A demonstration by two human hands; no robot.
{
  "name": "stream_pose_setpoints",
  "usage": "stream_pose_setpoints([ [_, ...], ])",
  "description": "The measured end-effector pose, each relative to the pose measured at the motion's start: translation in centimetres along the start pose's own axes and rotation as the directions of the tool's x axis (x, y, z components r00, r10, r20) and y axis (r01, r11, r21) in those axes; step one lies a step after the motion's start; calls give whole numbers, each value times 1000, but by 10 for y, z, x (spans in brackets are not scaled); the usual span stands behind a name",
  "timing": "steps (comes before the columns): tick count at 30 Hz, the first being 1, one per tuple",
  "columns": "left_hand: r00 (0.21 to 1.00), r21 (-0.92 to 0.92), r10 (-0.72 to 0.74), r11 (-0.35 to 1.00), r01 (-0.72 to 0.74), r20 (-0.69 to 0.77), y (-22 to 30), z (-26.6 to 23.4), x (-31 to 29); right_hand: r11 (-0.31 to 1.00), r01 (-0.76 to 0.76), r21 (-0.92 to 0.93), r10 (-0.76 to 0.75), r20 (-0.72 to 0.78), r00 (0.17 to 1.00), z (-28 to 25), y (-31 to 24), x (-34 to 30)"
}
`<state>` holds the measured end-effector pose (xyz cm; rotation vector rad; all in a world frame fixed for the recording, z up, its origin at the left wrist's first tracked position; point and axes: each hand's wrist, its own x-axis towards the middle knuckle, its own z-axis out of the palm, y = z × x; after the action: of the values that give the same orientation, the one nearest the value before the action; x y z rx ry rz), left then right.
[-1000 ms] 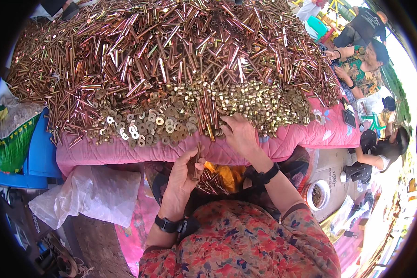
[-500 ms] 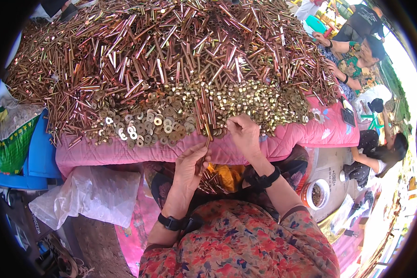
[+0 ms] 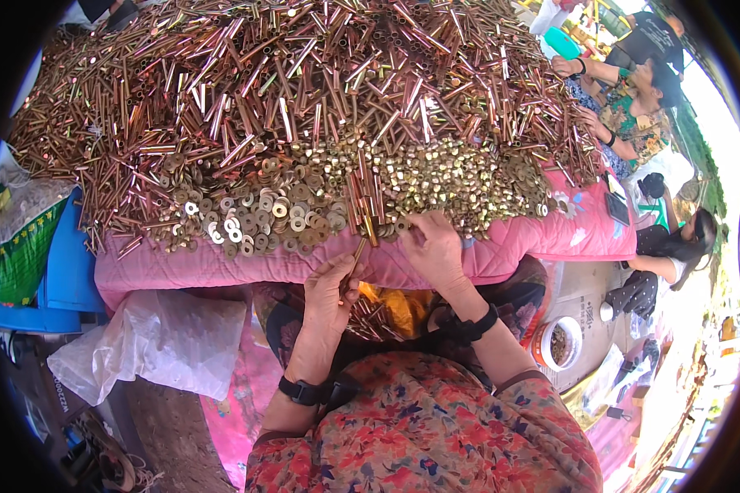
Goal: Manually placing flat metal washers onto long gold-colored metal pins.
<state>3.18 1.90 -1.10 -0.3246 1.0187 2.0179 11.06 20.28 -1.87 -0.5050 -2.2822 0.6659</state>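
My left hand is closed on a thin brass-coloured metal rod, which points up and away from me over the pink cloth's edge. My right hand is curled at the near rim of a heap of small gold-coloured nuts, fingertips bent together. Whatever those fingertips may hold is too small to make out. Between the hands, slightly farther off, several coppery metal tubes lie side by side. To their left spreads a pile of flat round washers.
A large heap of coppery tubes covers the table beyond. Pink quilted cloth hangs over the near edge. More tubes sit by a yellow bag at my lap. A white bucket stands right; people sit farther right.
My left hand has drawn slightly back and left with the rod, away from the tubes. The right hand's fingers have shifted a little and rest nearer the nuts' edge.
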Motion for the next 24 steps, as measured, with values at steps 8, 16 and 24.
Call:
stream_pose_setpoints([
  [8,998,54,29,998,-32,52,-9,4,1,972,134,-195,-146,-45,988,7,-4,-3],
  [16,991,45,61,997,-67,115,-8,7,-3,914,-176,365,137,131,982,-4,-47,-24],
  [24,985,-5,-36,999,37,166,-1,5,-2,940,198,279,-182,-82,980,8,-56,-29],
])
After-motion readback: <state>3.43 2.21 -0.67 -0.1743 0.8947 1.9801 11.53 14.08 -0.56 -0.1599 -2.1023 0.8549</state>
